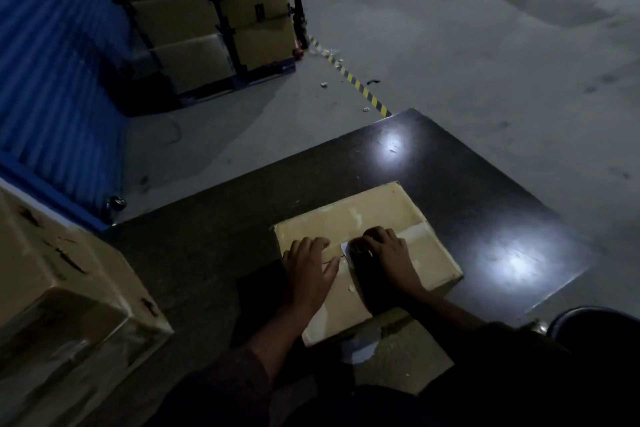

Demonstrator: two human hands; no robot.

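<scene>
Box (398, 218) on table (485, 204) under left grip (310, 267) (flat) and right grip (384, 250).

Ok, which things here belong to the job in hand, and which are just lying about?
In hand: cardboard box, tape seam, left hand, right hand, table.
Lying about: large carton, stacked cartons, dark round container, floor scraps.

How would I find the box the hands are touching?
Find the dark shiny table on the grey floor. One flat brown cardboard box lies on it. Unlike the stacked cardboard boxes farther left, it has the left hand and right hand on top.
</scene>
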